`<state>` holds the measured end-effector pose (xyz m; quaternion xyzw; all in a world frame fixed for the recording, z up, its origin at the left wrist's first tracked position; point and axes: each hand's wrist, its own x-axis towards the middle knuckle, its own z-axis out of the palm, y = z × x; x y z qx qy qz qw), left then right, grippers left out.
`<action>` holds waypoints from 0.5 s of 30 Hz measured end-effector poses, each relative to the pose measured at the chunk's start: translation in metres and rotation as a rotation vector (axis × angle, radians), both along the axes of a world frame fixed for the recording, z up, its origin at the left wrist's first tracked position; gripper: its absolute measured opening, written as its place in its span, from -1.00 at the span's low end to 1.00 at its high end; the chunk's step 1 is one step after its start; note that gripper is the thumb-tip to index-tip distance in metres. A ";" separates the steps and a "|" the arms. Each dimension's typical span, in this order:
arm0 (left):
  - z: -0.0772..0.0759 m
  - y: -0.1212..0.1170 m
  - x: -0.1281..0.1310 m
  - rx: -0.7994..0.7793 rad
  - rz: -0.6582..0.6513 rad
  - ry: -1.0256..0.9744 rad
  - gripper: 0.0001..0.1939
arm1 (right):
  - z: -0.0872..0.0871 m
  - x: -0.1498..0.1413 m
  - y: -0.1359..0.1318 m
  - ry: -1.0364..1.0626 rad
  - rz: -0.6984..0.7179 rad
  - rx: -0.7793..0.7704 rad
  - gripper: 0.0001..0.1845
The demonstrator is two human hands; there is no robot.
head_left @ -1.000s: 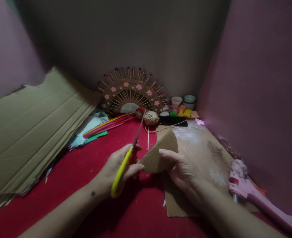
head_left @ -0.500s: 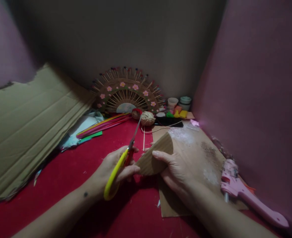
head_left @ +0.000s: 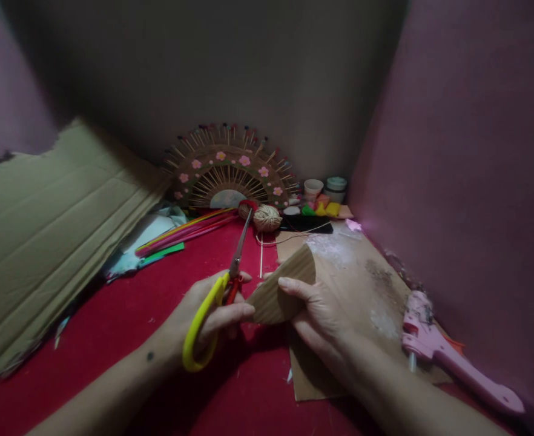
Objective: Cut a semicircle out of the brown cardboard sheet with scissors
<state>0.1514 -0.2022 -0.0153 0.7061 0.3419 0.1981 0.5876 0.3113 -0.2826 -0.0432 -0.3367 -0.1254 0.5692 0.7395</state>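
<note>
My left hand (head_left: 215, 309) is closed around a pair of scissors (head_left: 206, 324) with yellow and red handles. Their blades point up and away from me. The left thumb also meets the left tip of a brown cardboard half-circle (head_left: 283, 297). My right hand (head_left: 319, 309) pinches this piece near its right side, thumb on top and the other fingers mostly hidden behind. The piece is tilted, its ridged face toward me. Just beyond the hands, a thin light stick (head_left: 261, 257) lies on the red surface (head_left: 212, 399).
A decorated fan (head_left: 244, 160) stands at the back, with a twine ball (head_left: 267, 218) in front. Large cardboard (head_left: 58, 236) leans at left near coloured strips (head_left: 180, 233). At right, a pink glue gun (head_left: 458, 357) lies beside a flat cardboard sheet (head_left: 353, 290); small cups (head_left: 313, 186) stand behind.
The scissors have swung slightly left and turned a little in my left hand. The cardboard half-circle stays almost where it was, and the whole view has shifted slightly.
</note>
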 end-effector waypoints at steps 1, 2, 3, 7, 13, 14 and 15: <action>0.000 0.000 0.000 -0.005 0.002 0.001 -0.51 | 0.000 0.000 0.000 -0.005 0.002 -0.002 -0.77; -0.001 0.000 0.000 -0.008 0.008 -0.001 -0.50 | -0.001 0.000 0.001 -0.011 0.006 -0.003 -0.77; -0.002 -0.001 0.000 -0.011 0.014 -0.003 -0.50 | -0.001 0.001 0.001 -0.018 0.007 -0.002 -0.77; -0.002 -0.003 0.000 0.027 0.026 0.009 -0.50 | -0.001 0.002 0.001 -0.041 0.007 -0.003 -0.77; -0.003 -0.006 0.003 0.120 0.041 0.100 -0.53 | 0.001 0.003 0.000 0.019 0.018 -0.033 -0.72; -0.004 -0.006 0.003 0.141 0.045 0.115 -0.53 | 0.001 0.003 0.000 0.022 0.015 -0.026 -0.71; -0.006 -0.006 0.002 0.183 0.047 0.132 -0.54 | 0.001 0.003 0.000 0.019 0.008 -0.012 -0.71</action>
